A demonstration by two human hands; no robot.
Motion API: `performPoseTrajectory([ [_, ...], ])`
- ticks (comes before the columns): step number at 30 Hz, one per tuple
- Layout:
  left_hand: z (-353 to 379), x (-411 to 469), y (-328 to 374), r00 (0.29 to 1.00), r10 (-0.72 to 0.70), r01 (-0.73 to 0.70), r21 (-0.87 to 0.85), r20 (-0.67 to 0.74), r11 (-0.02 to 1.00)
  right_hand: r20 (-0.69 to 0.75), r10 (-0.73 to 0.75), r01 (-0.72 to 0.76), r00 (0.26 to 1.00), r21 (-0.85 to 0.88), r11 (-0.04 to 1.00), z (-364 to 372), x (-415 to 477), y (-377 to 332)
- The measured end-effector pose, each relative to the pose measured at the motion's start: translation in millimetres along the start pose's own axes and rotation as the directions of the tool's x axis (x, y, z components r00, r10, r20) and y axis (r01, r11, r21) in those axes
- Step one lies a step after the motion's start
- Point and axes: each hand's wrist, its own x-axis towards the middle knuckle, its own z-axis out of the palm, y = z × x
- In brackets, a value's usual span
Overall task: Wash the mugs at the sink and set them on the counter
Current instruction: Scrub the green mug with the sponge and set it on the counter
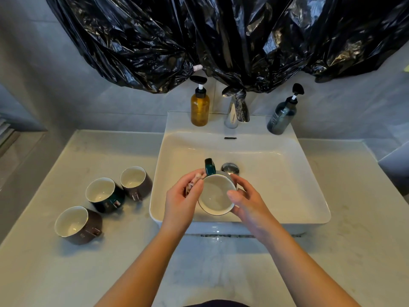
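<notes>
Cannot see the top of the faucet [235, 111]: draped under crumpled black plastic [221, 41], which also covers the wall above. Cannot read the label on the dark pump bottle [281, 116] beyond a few letters. Standing with the amber pump bottle [199, 107] on the back ledge of the sink [276, 173], one either side of the faucet. Drain [230, 168] partly hidden behind the green mug [215, 193]. Little of that mug's outer wall on show, covered by fingers on both sides. Cloth [194, 180] mostly buried in the left hand [180, 200], only a pale patterned wad peeking out. Forearms cut off at the lower edge.

Held over the basin, near its front, tilted with the mouth toward the camera. White inside, dark green outside, thin dark line round the rim, squarish green handle pointing up and away.

Left hand curled round the cloth, pressing it to the mug's side just below the handle. Right hand [247, 200] wrapped round the opposite side, thumb lying over the rim.

On the bench [110, 273] left of the sink, three more, mouths up: far brown mug [137, 182] just beside the sink, second green mug [104, 194] close by it, near brown mug [77, 224] a little apart toward the front. Small white lettering on two, hard to read.
</notes>
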Motion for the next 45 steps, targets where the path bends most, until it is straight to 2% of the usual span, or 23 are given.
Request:
performPoseTrajectory([
  [2,-4.4,4.0,8.2,0.992,0.053,-0.062,0.084,0.111,0.995,0.000,-0.009,0.009,1.000,-0.024,1.000,-4.1,0.0,-1.6],
  [3,-5.5,5.9,11.5,0.988,0.044,-0.056,0.074,0.150,0.996,0.003,-0.018,0.018,1.000,-0.039,0.999,-5.3,0.1,-3.3],
  [6,-8.9,13.5,17.8,0.980,-0.095,0.104,-0.044,0.172,0.994,0.018,-0.036,0.038,0.999,-0.088,0.995,-7.3,0.5,-8.0],
  [7,-10.8,15.8,18.9,0.978,-0.104,0.114,-0.044,0.183,0.993,0.024,-0.037,0.040,0.999,-0.094,0.995,-7.8,0.3,-9.3],
  [10,-13.9,19.3,21.7,0.987,-0.067,0.068,-0.002,0.144,0.998,0.051,-0.042,0.048,0.998,-0.116,0.992,-9.8,-1.2,-12.8],
  [13,-16.1,26.3,26.3,0.986,-0.129,0.126,0.042,0.103,0.991,0.101,-0.060,0.077,0.993,-0.176,0.981,-9.1,-3.5,-14.9],
  [16,-16.8,30.4,25.6,0.973,-0.203,0.182,0.180,0.109,0.967,0.096,-0.069,0.087,0.993,-0.192,0.978,-8.2,-3.8,-13.7],
  [19,-17.5,26.5,25.1,0.982,-0.170,0.146,0.230,0.088,0.962,0.080,-0.074,0.088,0.994,-0.200,0.976,-7.7,-3.6,-12.4],
  [24,-24.9,22.8,27.0,0.942,-0.184,0.127,0.209,0.279,0.970,0.048,-0.080,0.088,0.996,-0.202,0.975,-12.8,-1.7,-12.8],
  [29,-16.4,34.4,27.8,0.961,-0.248,0.205,0.285,0.122,0.936,0.092,-0.084,0.103,0.992,-0.231,0.968,-16.8,-2.8,-11.7],
  [33,-19.9,35.8,29.7,0.906,-0.332,0.168,0.497,0.263,0.852,0.035,-0.110,0.115,0.993,-0.254,0.960,-18.3,-3.9,-13.0],
  [36,-31.5,34.2,28.3,0.910,-0.344,0.158,0.573,0.231,0.804,-0.006,-0.132,0.126,0.991,-0.269,0.955,-23.0,-2.9,-18.0],
  [39,-35.9,34.0,34.5,0.976,-0.204,0.138,0.503,0.078,0.853,0.002,-0.142,0.135,0.990,-0.308,0.942,-25.7,-2.2,-24.1],
  [41,-32.3,32.2,42.1,0.999,0.023,-0.036,0.414,0.036,0.909,0.014,-0.140,0.137,0.990,-0.338,0.931,-22.8,-0.6,-24.0],
  [43,-27.4,28.6,47.6,0.947,0.288,-0.322,0.423,0.146,0.847,0.023,-0.141,0.140,0.990,-0.353,0.925,-17.3,0.6,-21.3],
  [45,-24.6,26.7,42.3,0.843,0.449,-0.537,0.487,0.296,0.688,0.020,-0.142,0.140,0.990,-0.344,0.928,-11.8,1.6,-18.4],
])
